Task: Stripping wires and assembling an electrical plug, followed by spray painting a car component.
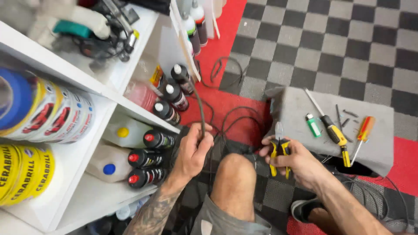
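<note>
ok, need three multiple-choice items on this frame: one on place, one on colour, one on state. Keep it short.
1. Where does the green lighter lie?
A. on the grey pad
B. on the white shelf
C. in the left hand

2. What colour are the grips of the pliers in the right hand?
A. red
B. yellow and black
C. blue

3. What is the left hand doing?
A. resting open on the floor
B. gripping a black cable
C. holding a bottle

Answers:
1 A, it lies on the pad beside the yellow-handled screwdriver.
2 B, yellow grips with black show between the fingers.
3 B, the fingers are closed round the cable, which rises from the fist.
</note>
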